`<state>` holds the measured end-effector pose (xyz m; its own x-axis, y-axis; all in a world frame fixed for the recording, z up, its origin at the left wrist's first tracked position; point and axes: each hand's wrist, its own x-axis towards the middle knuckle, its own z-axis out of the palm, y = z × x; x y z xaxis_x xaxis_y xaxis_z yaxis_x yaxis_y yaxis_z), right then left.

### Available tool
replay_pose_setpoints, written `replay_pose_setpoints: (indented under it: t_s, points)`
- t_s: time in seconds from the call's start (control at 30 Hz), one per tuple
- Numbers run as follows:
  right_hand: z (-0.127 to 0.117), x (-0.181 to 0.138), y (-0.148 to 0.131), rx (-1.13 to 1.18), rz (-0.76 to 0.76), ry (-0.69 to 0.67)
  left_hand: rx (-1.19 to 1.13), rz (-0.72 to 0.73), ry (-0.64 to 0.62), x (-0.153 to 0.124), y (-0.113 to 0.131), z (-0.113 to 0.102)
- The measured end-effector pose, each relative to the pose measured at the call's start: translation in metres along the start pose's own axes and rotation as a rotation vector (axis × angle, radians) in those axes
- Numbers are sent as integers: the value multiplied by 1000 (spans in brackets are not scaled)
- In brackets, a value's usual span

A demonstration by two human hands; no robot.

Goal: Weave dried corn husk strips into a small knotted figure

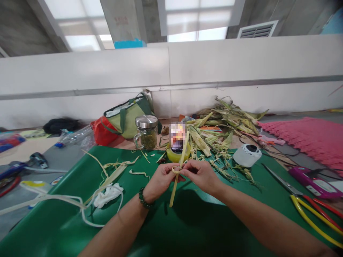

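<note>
2 bare hands work a pale strip of dried husk (173, 194) over a green sheet, with a small loop (176, 171) formed about midway along its length. The work looks only partly done: the loop is made but appears not yet drawn tight, and the strip's 2 ends run free, 1 up in front of a propped phone (177, 144), the other down toward the person. Whether the loop is the same strip or a second piece is hard to tell. The left hand (164, 176) pinches the loop's left side, fingers closed to a narrow grip; the right hand (202, 175) pinches at its right, thumb and forefinger together on the husk. Other loose strips (115, 175) lie at left, a heap of husks (235, 119) sits behind, seemingly unworked, and open scissors (294, 191) rest at right.
</note>
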<state>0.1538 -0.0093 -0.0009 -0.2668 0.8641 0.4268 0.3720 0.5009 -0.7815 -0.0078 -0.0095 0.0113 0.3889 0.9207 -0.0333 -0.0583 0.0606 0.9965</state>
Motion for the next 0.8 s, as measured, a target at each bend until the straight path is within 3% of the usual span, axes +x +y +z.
replay_pose_setpoints:
  t_s: [0.4, 0.6, 0.8]
  points:
    - [-3, 0, -5, 2, 5, 36, 0, 2, 20, -1, 0, 0]
    - [-6, 0, -7, -45, -119, -6, -23, 29, 61, 0, -1, 1]
    - [-7, 1, -3, -101, -99, 56, -79, 46, -44, -1, -2, -2]
